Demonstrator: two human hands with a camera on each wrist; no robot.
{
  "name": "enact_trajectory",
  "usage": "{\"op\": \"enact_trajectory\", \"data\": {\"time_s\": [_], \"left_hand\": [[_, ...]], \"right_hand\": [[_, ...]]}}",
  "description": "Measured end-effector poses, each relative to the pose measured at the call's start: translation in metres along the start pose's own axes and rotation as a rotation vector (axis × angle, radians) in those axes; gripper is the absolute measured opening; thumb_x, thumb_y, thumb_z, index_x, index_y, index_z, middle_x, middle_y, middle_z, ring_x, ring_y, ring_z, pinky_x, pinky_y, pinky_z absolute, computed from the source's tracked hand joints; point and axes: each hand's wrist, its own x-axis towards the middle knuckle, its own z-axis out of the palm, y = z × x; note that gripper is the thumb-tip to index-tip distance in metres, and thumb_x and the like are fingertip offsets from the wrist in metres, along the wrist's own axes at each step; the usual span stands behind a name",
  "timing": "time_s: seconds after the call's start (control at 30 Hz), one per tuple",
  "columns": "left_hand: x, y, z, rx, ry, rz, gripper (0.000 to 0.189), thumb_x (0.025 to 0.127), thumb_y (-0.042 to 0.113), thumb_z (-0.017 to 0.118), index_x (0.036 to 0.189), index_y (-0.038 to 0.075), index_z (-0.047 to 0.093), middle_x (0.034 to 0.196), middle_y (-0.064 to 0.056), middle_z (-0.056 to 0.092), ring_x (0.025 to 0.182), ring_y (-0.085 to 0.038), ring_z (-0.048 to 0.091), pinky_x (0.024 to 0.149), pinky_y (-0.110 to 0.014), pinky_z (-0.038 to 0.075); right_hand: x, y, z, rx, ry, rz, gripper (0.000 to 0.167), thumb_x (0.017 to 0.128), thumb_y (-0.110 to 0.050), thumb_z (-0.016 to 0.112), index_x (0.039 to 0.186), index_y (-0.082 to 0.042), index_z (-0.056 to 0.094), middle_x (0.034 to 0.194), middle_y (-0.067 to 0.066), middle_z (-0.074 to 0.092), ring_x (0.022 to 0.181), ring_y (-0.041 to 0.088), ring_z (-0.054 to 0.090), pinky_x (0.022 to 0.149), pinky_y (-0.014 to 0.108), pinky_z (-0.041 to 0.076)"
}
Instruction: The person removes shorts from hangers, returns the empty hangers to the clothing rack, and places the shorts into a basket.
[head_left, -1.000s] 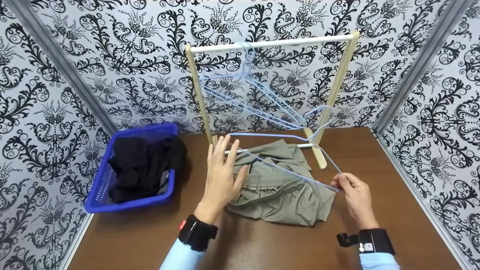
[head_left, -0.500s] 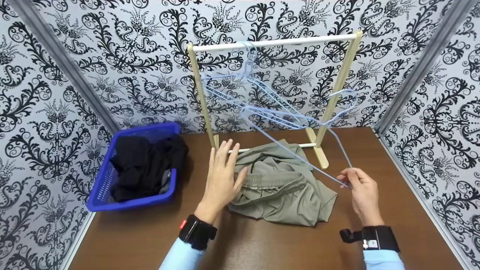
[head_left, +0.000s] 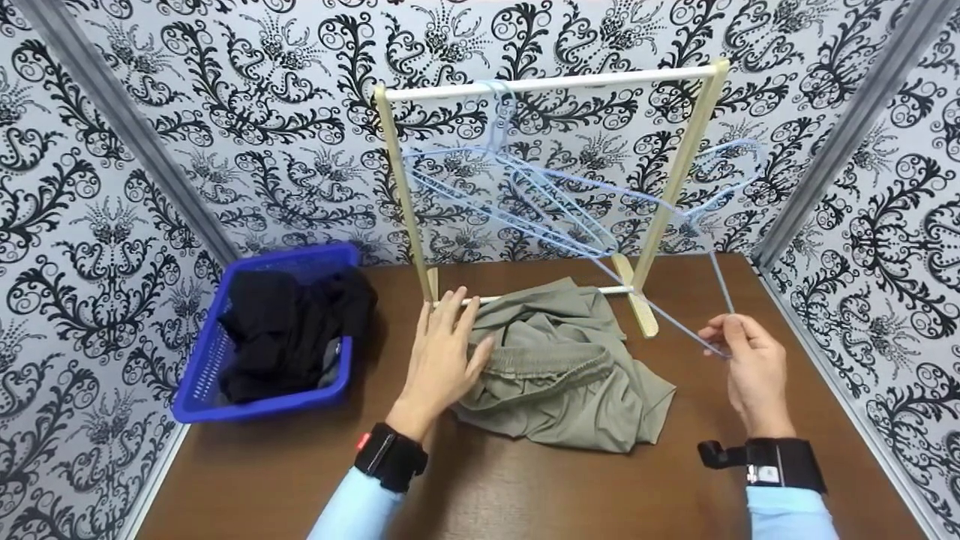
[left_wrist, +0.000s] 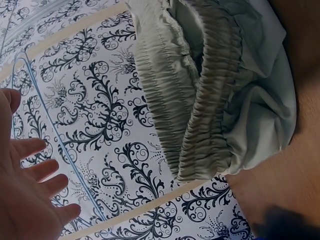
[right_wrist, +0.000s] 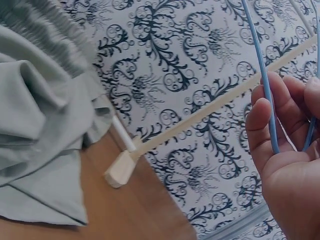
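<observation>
At the right my right hand (head_left: 754,367) pinches one corner of a blue wire clothes hanger (head_left: 652,304), held up so its hook points up and right. In the right wrist view the fingers curl round the hanger's blue wire (right_wrist: 267,100). My left hand (head_left: 442,356) is spread with straight fingers by the left side of the olive-green shorts (head_left: 555,397); whether it touches them I cannot tell. The shorts lie crumpled on the table, their elastic waistband (left_wrist: 207,100) gaping. The left wrist view shows the left palm (left_wrist: 20,200) holding nothing.
A small rack (head_left: 585,81) with a white top bar and pale wooden posts stands behind the shorts. Light-blue hangers (head_left: 499,135) hang from its bar. At the left sits a blue plastic basket (head_left: 262,411) holding black clothes (head_left: 285,330). Patterned walls enclose the table.
My right hand has moved to the right, carrying the hanger; the hanger has swung upward, its hook rising past the rack's right post. My left hand has stayed nearly in place.
</observation>
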Motion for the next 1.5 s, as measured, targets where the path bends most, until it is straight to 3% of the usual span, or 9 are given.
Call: {"op": "enact_trajectory", "data": {"time_s": [0.4, 0.67, 1.17, 1.5], "left_hand": [[0.002, -0.004, 0.006, -0.003, -0.078, -0.032, 0.060, 0.102, 0.038, 0.058, 0.151, 0.005, 0.051, 0.159, -0.019, 0.043, 0.149, -0.038, 0.038, 0.125, -0.058, 0.017], [0.001, -0.009, 0.010, 0.011, -0.085, -0.033, 0.061, 0.102, 0.043, 0.054, 0.150, 0.005, 0.052, 0.158, -0.020, 0.044, 0.148, -0.040, 0.039, 0.124, -0.060, 0.018], [-0.001, -0.011, 0.009, 0.010, -0.130, -0.065, 0.061, 0.103, 0.043, 0.053, 0.150, 0.004, 0.052, 0.159, -0.021, 0.042, 0.149, -0.041, 0.037, 0.125, -0.058, 0.015], [-0.004, -0.012, 0.010, 0.026, -0.106, -0.050, 0.058, 0.101, 0.039, 0.059, 0.147, 0.003, 0.055, 0.156, -0.021, 0.046, 0.146, -0.040, 0.042, 0.123, -0.059, 0.021]], "right_hand": [[0.020, -0.032, -0.005, 0.049, -0.024, -0.051, 0.024, 0.102, -0.015, 0.062, 0.101, 0.007, 0.071, 0.083, 0.011, 0.074, 0.076, 0.017, 0.070, 0.065, 0.023, 0.057], [0.033, -0.049, -0.002, 0.018, -0.034, -0.059, 0.025, 0.101, -0.016, 0.063, 0.105, 0.008, 0.070, 0.086, 0.010, 0.075, 0.078, 0.016, 0.069, 0.066, 0.022, 0.057], [0.054, -0.073, 0.025, -0.040, -0.081, -0.065, 0.019, 0.101, -0.013, 0.063, 0.107, 0.002, 0.073, 0.090, 0.007, 0.076, 0.082, 0.015, 0.071, 0.068, 0.020, 0.058], [0.061, -0.080, 0.045, -0.082, -0.121, -0.115, 0.018, 0.103, -0.008, 0.059, 0.108, 0.002, 0.073, 0.092, 0.006, 0.075, 0.083, 0.015, 0.072, 0.070, 0.019, 0.058]]}}
